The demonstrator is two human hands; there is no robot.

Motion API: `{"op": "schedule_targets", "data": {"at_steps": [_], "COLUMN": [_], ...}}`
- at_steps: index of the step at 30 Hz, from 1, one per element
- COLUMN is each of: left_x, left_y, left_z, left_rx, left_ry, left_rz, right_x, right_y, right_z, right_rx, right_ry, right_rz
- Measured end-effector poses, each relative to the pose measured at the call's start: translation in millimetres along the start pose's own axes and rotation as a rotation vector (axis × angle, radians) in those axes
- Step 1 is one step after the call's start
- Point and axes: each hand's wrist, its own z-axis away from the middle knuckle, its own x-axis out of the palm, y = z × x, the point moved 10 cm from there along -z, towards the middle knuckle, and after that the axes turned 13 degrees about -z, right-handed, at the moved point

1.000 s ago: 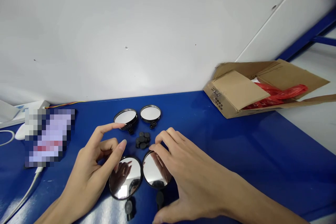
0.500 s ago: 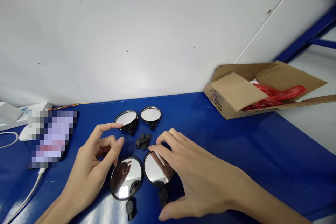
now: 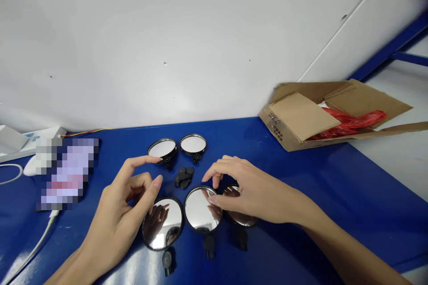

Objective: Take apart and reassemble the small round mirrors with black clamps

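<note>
Head view; clock face centred on the middle near mirror [image 3: 203, 216], 12 towards the wall [image 3: 207, 44]. Step in hand judged to be close handling of that mirror: its glass is overlapped by the thumb of the right hand [image 3: 259, 189], whose fingers are curled beyond the rim. Thumb and fingertips are held apart; contact cannot be confirmed. The right near mirror [image 3: 242, 218] lies at 3, partly hidden under the same hand; the left near mirror [image 3: 162, 227] between 8 and 9. The left hand [image 3: 115, 218] is held with thumb and index apart, index tip at the left far mirror [image 3: 162, 147] near 10:30, touch uncertain. The right far mirror [image 3: 193, 144] is seen just short of 12, the black caps [image 3: 183, 178] near 11.

For any next move, level fingertips and thumb clearance over the glass are judged to be needed. Sideways room is tight between rims; wider blue tabletop [image 3: 317, 173] is seen from 2 to 4, bounded by the cardboard box [image 3: 294, 124] at 2
</note>
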Motion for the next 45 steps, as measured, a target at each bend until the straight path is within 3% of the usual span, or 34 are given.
{"op": "schedule_targets", "data": {"at_steps": [6, 10, 14, 16, 19, 23, 28, 33, 39, 45], "left_x": [11.6, 26.9, 30.7, 30.9, 30.7, 32.0, 32.6, 34.2, 34.7, 31.6], "left_y": [3, 1, 2, 5, 12, 19, 20, 20, 20, 19], "left_z": [1, 5, 7, 8, 10, 12, 11, 12, 11, 10], "left_rx": [0.145, 0.2, 0.234, 0.263, 0.327, 0.382, 0.397, 0.406, 0.416, 0.401], "left_ry": [-0.119, -0.253, -0.288, -0.289, -0.272, -0.266, -0.271, -0.282, -0.274, -0.249], "left_rz": [-0.025, -0.071, -0.13, -0.154, -0.194, -0.223, -0.25, -0.259, -0.262, -0.276], "right_x": [7, 9, 7, 2, -13, -26, -7, 4, -6, -29], "right_y": [8, 10, 9, 7, 7, 2, 4, 9, 10, 14], "right_z": [1, 1, 0, -1, -3, -7, -13, -17, -21, -17], "right_rx": [0.045, 0.03, 0.017, 0.005, -0.03, -0.176, -0.273, -0.294, -0.31, -0.294], "right_ry": [-0.13, -0.136, -0.11, -0.059, 0.116, 0.298, 0.214, 0.154, 0.258, 0.467], "right_rz": [0.001, 0.029, 0.029, 0.007, -0.051, -0.01, 0.239, 0.299, 0.201, 0.053]}}
